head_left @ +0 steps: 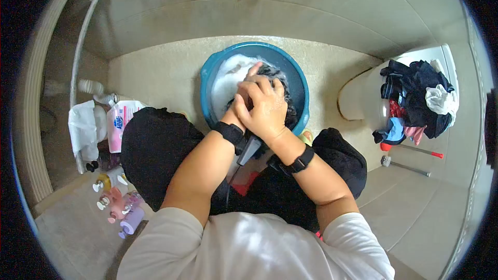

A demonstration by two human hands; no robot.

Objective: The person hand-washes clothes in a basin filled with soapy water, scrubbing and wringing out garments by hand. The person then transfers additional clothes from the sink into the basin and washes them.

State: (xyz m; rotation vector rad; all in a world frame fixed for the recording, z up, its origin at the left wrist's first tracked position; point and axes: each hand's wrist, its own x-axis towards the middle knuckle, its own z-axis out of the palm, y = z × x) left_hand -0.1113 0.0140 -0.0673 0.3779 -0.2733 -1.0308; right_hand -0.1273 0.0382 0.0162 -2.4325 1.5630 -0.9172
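A round blue basin (302,72) stands on the floor between the knees, with white suds (226,80) at its left side and dark wet cloth (291,106) at its right. My right hand (264,105) is over the basin, fingers curled, lying across my left hand. Most of my left hand (240,108) is hidden beneath it, and one finger sticks out near the suds. Both hands are at the dark cloth; what lies under the fingers cannot be made out. Black bands are on both wrists.
At the right, a heap of clothes (415,98) lies on a white toilet. A detergent bag (120,124) and several pump bottles (132,220) stand at the left. Two rods (415,149) lie at the right. Tiled walls surround the space.
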